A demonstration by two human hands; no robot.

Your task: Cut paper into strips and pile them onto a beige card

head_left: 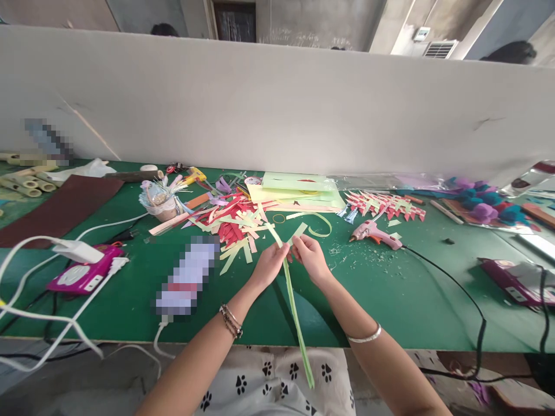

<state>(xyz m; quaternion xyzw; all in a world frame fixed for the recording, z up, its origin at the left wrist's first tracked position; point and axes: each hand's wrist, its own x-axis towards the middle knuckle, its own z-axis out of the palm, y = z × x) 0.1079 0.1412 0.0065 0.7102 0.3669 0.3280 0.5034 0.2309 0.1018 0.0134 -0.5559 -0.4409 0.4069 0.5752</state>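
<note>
A pile of cut strips (234,231) lies left of the hands. The left hand (271,263) pinches a pale green strip (295,312) where ends cross, and its tail hangs past the table's (251,306) edge. The right hand (309,254), pinched closed, grips one short end. This looks like folding; the next move seems to call for holding the crossing firm. Rightward, a glue gun (373,233) lies untouched.

glue gun (375,233) right of held strips (296,318) | basket (165,212) left | partition (277,110) behind table (416,312)
</note>
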